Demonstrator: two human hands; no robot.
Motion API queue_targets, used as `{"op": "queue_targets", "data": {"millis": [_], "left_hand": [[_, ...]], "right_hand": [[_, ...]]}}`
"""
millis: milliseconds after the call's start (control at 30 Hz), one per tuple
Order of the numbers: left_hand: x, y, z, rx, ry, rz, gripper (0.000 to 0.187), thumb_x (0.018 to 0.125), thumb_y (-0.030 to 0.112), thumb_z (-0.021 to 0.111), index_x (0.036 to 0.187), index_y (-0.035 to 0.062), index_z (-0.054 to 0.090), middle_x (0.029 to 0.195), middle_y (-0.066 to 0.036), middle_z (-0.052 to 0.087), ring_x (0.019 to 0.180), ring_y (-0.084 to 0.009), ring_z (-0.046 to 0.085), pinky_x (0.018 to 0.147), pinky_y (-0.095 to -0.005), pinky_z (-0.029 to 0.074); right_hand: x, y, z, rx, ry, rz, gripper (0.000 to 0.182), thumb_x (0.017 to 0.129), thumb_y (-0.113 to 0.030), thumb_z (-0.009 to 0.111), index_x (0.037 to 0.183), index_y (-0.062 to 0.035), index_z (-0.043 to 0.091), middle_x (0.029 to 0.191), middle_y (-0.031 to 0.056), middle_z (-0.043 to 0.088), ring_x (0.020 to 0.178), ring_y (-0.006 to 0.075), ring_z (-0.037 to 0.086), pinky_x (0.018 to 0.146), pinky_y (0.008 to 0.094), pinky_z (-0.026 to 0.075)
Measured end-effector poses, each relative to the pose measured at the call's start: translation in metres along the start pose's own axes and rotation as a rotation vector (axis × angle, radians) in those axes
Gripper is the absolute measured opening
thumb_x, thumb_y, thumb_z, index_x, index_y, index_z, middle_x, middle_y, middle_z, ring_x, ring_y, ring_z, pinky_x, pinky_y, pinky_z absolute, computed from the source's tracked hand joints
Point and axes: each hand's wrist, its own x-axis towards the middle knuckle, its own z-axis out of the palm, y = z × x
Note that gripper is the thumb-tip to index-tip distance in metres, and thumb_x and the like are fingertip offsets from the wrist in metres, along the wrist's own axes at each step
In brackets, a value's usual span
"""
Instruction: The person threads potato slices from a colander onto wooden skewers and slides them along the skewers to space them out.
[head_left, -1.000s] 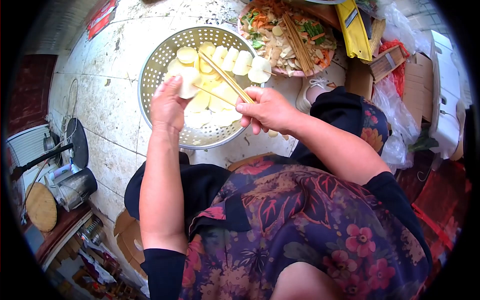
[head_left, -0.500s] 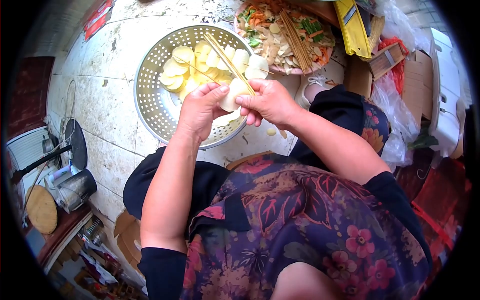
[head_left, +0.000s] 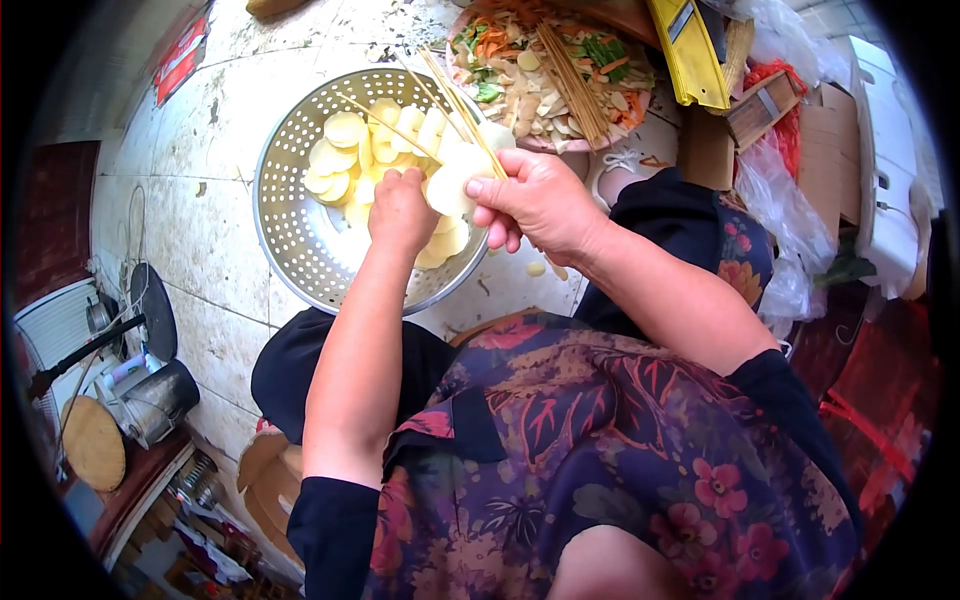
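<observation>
My right hand [head_left: 530, 200] is closed around several thin bamboo skewers [head_left: 470, 120] and a round, pale potato slice [head_left: 453, 192], its thumb pressed on the slice's edge. Down inside the perforated metal colander [head_left: 275, 215], my left hand [head_left: 403, 212] has its fingers curled among the slices; whatever lies under the fingertips is hidden. Loose yellow potato slices [head_left: 328, 158] are heaped in the colander. More slices, threaded on skewers, lie at its far right side, partly covered by my right hand and its skewers.
Beyond the colander, a pink basin [head_left: 570, 146] holds vegetable peelings, with a bundle of skewers [head_left: 572, 85] on top. A yellow slicer [head_left: 690, 55], a wooden grater [head_left: 765, 115], cardboard and plastic bags crowd the right. At left stand a metal pot [head_left: 160, 398] and a round wooden board [head_left: 93, 443].
My left hand has let go of the slice at my right hand and moved down left into the colander. The right hand keeps its hold; the view has shifted slightly.
</observation>
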Motion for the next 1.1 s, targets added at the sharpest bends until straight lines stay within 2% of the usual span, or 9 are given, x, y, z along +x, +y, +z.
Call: {"op": "queue_targets", "data": {"millis": [133, 367, 433, 767, 833, 867, 900, 967, 1100], "left_hand": [[0.007, -0.020, 0.019, -0.041, -0.043, 0.070, 0.031, 0.073, 0.019, 0.071, 0.099, 0.0059, 0.061, 0.096, -0.017, 0.063, 0.094, -0.0315, 0.059, 0.082, -0.0409, 0.047], [-0.019, -0.047, -0.004, -0.205, -0.222, -0.115, 0.027, 0.073, 0.017, 0.071, 0.093, 0.0014, 0.062, 0.087, -0.019, 0.066, 0.081, -0.0321, 0.064, 0.073, -0.0381, 0.049], [-0.027, -0.052, -0.002, -0.269, -0.043, -0.186, 0.024, 0.073, 0.017, 0.072, 0.088, 0.0021, 0.062, 0.085, -0.018, 0.066, 0.080, -0.0321, 0.064, 0.072, -0.0385, 0.049], [-0.038, -0.051, -0.014, -0.043, 0.071, -0.077, 0.015, 0.073, 0.016, 0.066, 0.081, 0.0040, 0.062, 0.078, -0.018, 0.065, 0.076, -0.0334, 0.063, 0.068, -0.0395, 0.049], [-0.031, -0.063, -0.021, -0.298, 0.076, -0.156, 0.013, 0.074, 0.013, 0.060, 0.080, 0.0030, 0.062, 0.076, -0.016, 0.065, 0.073, -0.0291, 0.063, 0.067, -0.0383, 0.049], [-0.026, -0.070, -0.027, -0.539, 0.122, -0.244, 0.011, 0.073, 0.010, 0.057, 0.077, 0.0016, 0.062, 0.073, -0.013, 0.065, 0.072, -0.0214, 0.064, 0.066, -0.0339, 0.049], [-0.020, -0.079, -0.036, -0.828, 0.017, -0.396, 0.012, 0.076, 0.010, 0.057, 0.083, 0.0012, 0.062, 0.079, -0.009, 0.065, 0.073, -0.0170, 0.063, 0.067, -0.0306, 0.051], [-0.022, -0.081, -0.053, -1.362, 0.118, -0.460, 0.019, 0.081, 0.009, 0.056, 0.098, 0.0018, 0.059, 0.091, -0.009, 0.065, 0.077, -0.0191, 0.063, 0.069, -0.0324, 0.053], [-0.026, -0.092, -0.072, -1.692, 0.261, -0.370, 0.024, 0.087, 0.010, 0.052, 0.110, 0.0032, 0.054, 0.103, -0.007, 0.062, 0.088, -0.0203, 0.062, 0.077, -0.0365, 0.053]], "right_hand": [[-0.002, -0.004, 0.000, -0.009, 0.006, -0.007, 0.018, 0.090, -0.019, 0.060, 0.094, -0.0017, 0.057, 0.070, 0.0028, 0.060, 0.049, 0.0067, 0.056, 0.040, 0.0180, 0.043], [-0.007, -0.004, 0.002, -0.052, -0.002, -0.004, 0.017, 0.090, -0.018, 0.059, 0.094, -0.0019, 0.057, 0.070, 0.0024, 0.060, 0.049, 0.0059, 0.055, 0.041, 0.0179, 0.042], [-0.006, -0.003, 0.005, -0.076, -0.004, 0.006, 0.016, 0.090, -0.018, 0.058, 0.094, -0.0019, 0.057, 0.070, 0.0024, 0.060, 0.049, 0.0058, 0.055, 0.041, 0.0178, 0.042], [-0.003, 0.005, 0.009, -0.172, -0.005, 0.050, 0.015, 0.090, -0.016, 0.058, 0.096, -0.0026, 0.058, 0.069, 0.0013, 0.059, 0.050, 0.0055, 0.054, 0.042, 0.0178, 0.043], [-0.004, 0.007, 0.009, -0.172, -0.019, 0.072, 0.015, 0.090, -0.016, 0.058, 0.097, -0.0029, 0.058, 0.069, 0.0011, 0.059, 0.050, 0.0056, 0.054, 0.042, 0.0183, 0.043], [-0.004, 0.009, 0.008, -0.197, -0.050, 0.115, 0.015, 0.090, -0.017, 0.058, 0.097, -0.0031, 0.058, 0.069, 0.0009, 0.059, 0.049, 0.0060, 0.054, 0.042, 0.0188, 0.042], [-0.004, 0.010, 0.008, -0.223, -0.083, 0.156, 0.015, 0.090, -0.017, 0.058, 0.097, -0.0033, 0.058, 0.069, 0.0007, 0.059, 0.049, 0.0063, 0.054, 0.042, 0.0194, 0.042], [-0.007, 0.010, 0.011, -0.241, -0.112, 0.175, 0.015, 0.091, -0.017, 0.057, 0.096, -0.0037, 0.058, 0.068, 0.0003, 0.059, 0.048, 0.0066, 0.054, 0.042, 0.0199, 0.042], [-0.009, 0.012, 0.011, -0.253, -0.161, 0.222, 0.014, 0.091, -0.017, 0.057, 0.097, -0.0046, 0.058, 0.067, -0.0001, 0.058, 0.048, 0.0060, 0.054, 0.042, 0.0194, 0.041]]}}
